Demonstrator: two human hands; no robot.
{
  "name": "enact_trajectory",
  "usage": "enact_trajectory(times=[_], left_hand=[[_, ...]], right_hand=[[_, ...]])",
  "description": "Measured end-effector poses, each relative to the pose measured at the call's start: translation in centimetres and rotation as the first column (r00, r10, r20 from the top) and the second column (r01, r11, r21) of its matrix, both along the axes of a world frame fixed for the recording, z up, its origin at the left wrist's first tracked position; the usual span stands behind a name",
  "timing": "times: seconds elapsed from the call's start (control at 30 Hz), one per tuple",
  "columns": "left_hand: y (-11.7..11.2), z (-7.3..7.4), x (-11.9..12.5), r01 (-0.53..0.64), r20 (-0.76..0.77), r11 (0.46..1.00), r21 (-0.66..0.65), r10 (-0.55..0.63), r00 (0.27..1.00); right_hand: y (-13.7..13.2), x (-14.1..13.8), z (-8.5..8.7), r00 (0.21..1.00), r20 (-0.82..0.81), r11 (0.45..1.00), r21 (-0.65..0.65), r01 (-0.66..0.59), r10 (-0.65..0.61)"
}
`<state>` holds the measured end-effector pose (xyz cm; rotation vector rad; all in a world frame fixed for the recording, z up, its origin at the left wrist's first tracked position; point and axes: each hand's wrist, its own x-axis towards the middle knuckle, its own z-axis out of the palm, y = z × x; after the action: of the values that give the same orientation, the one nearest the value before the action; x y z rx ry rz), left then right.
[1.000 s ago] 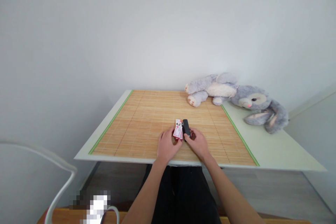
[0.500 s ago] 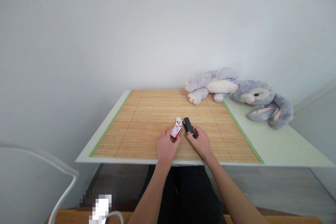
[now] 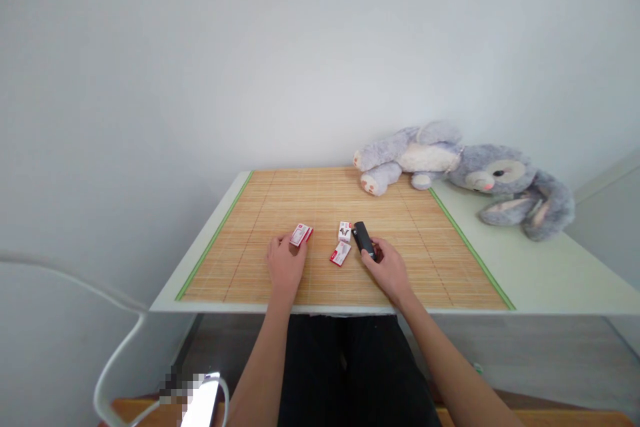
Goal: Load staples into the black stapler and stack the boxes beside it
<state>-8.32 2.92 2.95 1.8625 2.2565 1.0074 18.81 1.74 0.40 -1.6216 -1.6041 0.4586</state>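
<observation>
Three small red-and-white boxes lie on a bamboo mat (image 3: 280, 203). My left hand (image 3: 284, 265) pinches one red-and-white box (image 3: 301, 235) at the left of the group. A second box (image 3: 341, 253) lies flat in the middle and a third box (image 3: 345, 231) stands just behind it. My right hand (image 3: 387, 269) grips the near end of a small black device (image 3: 363, 239), which lies on the mat right of the boxes.
The mat covers most of a white table (image 3: 545, 273) set against a white wall. A grey plush rabbit (image 3: 470, 170) lies along the back right. A white chair frame (image 3: 115, 353) and a phone (image 3: 203, 403) are at the lower left.
My left hand has drawn one red-and-white box away to the left; a second box now lies flat in the middle. My right hand stays on the black device.
</observation>
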Motion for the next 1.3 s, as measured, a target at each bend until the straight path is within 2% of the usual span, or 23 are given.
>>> enact_trajectory(times=[0.1, 0.23, 0.37, 0.47, 0.53, 0.67, 0.8, 0.93, 1.07, 1.2, 1.3], left_hand=[[-3.1, -0.6, -0.2, -0.027, -0.039, 1.000, -0.002, 0.027, 0.999], [-6.6, -1.5, -0.1, -0.060, -0.114, 0.994, -0.088, 0.050, 0.992], [-6.4, -1.1, 0.3, -0.112, -0.145, 0.985, -0.132, 0.093, 0.985], [-5.4, -0.3, 1.5, -0.118, -0.134, 0.989, -0.093, 0.105, 0.985], [-4.9, 0.2, 3.0, -0.036, -0.103, 0.998, -0.050, 0.031, 0.994], [-3.5, 0.6, 6.7, 0.244, -0.042, 0.969, -0.044, -0.246, 0.968], [-1.4, 0.3, 9.1, 0.303, -0.041, 0.949, -0.088, -0.307, 0.951], [-0.8, -0.2, 9.1, 0.304, -0.014, 0.949, -0.085, -0.306, 0.952], [-2.6, -0.6, 8.1, 0.295, -0.016, 0.949, -0.115, -0.299, 0.954], [-4.9, -0.4, 7.1, 0.457, -0.009, 0.880, -0.125, -0.462, 0.887], [-6.2, 0.1, 6.7, 0.538, 0.005, 0.836, -0.112, -0.541, 0.841]], right_hand=[[0.1, 0.0, -0.1, 1.000, -0.005, 1.000, -0.002, 0.003, -0.003], [0.1, 0.0, -0.2, 1.000, -0.010, 1.000, -0.010, 0.008, -0.008], [0.1, 0.0, -0.3, 1.000, -0.014, 1.000, -0.009, 0.012, -0.012], [0.1, 0.0, -0.3, 1.000, -0.010, 1.000, -0.010, 0.006, -0.006], [0.1, 0.0, -0.2, 1.000, -0.007, 1.000, -0.010, 0.002, -0.002], [0.0, 0.0, -0.1, 1.000, 0.003, 1.000, -0.009, 0.002, -0.002], [0.0, 0.0, 0.0, 1.000, 0.002, 1.000, -0.004, -0.003, 0.003], [0.1, -0.2, 0.0, 1.000, -0.015, 1.000, 0.004, 0.005, -0.005], [0.1, 0.1, -0.1, 0.999, -0.046, 1.000, 0.005, 0.020, -0.019], [-0.7, 1.8, -0.2, 0.999, 0.001, 0.996, 0.086, 0.034, -0.034], [-1.1, 3.2, 0.2, 0.996, 0.092, 0.993, 0.111, -0.031, 0.021]])
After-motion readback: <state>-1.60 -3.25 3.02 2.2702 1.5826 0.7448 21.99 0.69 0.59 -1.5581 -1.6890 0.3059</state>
